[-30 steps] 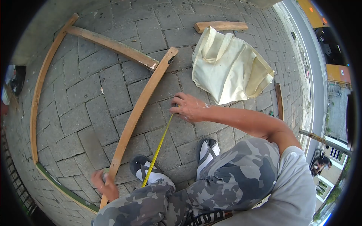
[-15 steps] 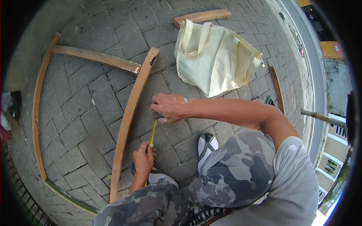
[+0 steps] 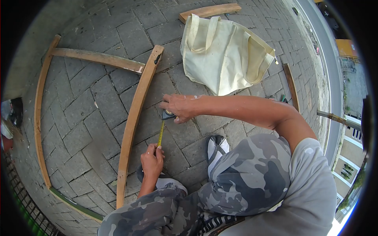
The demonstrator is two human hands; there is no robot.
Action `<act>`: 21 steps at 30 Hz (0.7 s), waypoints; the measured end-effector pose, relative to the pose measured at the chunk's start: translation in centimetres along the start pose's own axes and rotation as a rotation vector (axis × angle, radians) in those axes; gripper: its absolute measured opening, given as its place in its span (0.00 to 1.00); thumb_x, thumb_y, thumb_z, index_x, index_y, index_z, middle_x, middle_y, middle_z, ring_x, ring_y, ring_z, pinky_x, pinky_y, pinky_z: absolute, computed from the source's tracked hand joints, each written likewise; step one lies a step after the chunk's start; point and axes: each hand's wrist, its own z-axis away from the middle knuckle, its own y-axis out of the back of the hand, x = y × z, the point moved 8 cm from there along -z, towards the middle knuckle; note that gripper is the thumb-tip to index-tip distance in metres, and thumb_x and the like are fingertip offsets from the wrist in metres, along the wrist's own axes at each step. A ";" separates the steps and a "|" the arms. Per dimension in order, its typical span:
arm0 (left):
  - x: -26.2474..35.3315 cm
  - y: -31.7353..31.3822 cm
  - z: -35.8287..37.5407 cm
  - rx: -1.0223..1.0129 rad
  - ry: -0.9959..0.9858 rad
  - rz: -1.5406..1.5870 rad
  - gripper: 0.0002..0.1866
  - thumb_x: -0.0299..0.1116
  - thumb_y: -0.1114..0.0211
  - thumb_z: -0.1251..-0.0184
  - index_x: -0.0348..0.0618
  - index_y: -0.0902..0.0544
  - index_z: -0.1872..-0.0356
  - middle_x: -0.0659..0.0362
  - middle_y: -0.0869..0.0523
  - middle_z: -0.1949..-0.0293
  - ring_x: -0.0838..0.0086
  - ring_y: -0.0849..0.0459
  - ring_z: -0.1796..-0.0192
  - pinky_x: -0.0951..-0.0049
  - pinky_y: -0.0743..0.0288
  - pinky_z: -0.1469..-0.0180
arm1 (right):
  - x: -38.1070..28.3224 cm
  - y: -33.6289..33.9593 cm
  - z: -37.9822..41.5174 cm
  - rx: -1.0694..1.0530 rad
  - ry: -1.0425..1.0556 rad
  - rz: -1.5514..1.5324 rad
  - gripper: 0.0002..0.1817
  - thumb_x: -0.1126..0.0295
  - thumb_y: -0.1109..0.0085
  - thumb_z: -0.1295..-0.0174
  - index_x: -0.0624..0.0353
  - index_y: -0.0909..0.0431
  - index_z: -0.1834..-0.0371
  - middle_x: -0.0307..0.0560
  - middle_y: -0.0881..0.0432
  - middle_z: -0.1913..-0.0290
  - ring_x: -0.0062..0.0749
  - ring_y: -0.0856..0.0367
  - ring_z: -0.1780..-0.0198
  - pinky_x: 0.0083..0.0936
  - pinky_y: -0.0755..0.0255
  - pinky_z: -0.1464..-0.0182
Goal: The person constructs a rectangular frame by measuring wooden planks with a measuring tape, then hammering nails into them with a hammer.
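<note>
- Head view: your right hand (image 3: 182, 108) has its fingers curled round the tape (image 3: 168, 115), which sits over the paving (image 3: 193, 137) in front of your feet.
- The blade (image 3: 161, 133) runs a short way out of it, and your left hand (image 3: 151, 162) has the end pinched between thumb and fingers.
- Just left of all that there's a long beam (image 3: 136, 114), apart from both hands, with a crosspiece (image 3: 98, 58) up near its far end.
- Pale bag (image 3: 216, 55) lies past your right forearm, a short block (image 3: 210, 11) just beyond it.
</note>
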 end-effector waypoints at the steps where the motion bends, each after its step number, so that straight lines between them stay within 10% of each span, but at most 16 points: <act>1: 0.1 0.0 0.1 0.001 -0.019 -0.035 0.07 0.28 0.37 0.25 0.34 0.15 0.58 0.51 0.11 0.74 0.68 0.09 0.74 0.67 0.18 0.69 | 0.2 -0.4 0.0 -0.005 0.002 -0.003 0.41 0.62 0.25 0.45 0.69 0.32 0.31 0.65 0.28 0.42 0.60 0.20 0.42 0.46 0.23 0.38; 10: 0.4 0.2 0.1 0.084 -0.127 -0.166 0.06 0.31 0.34 0.29 0.38 0.16 0.61 0.44 0.12 0.74 0.46 0.11 0.71 0.54 0.19 0.67 | 0.6 1.4 0.0 -0.092 0.081 -0.025 0.42 0.60 0.26 0.40 0.66 0.36 0.25 0.66 0.26 0.40 0.61 0.22 0.38 0.47 0.25 0.36; 21: 1.4 0.5 -0.9 0.054 -0.045 0.018 0.07 0.29 0.34 0.28 0.35 0.15 0.59 0.45 0.11 0.74 0.56 0.08 0.71 0.59 0.18 0.67 | -4.2 0.2 0.2 -0.187 0.162 0.031 0.39 0.54 0.25 0.40 0.64 0.30 0.32 0.65 0.21 0.47 0.63 0.16 0.46 0.48 0.21 0.43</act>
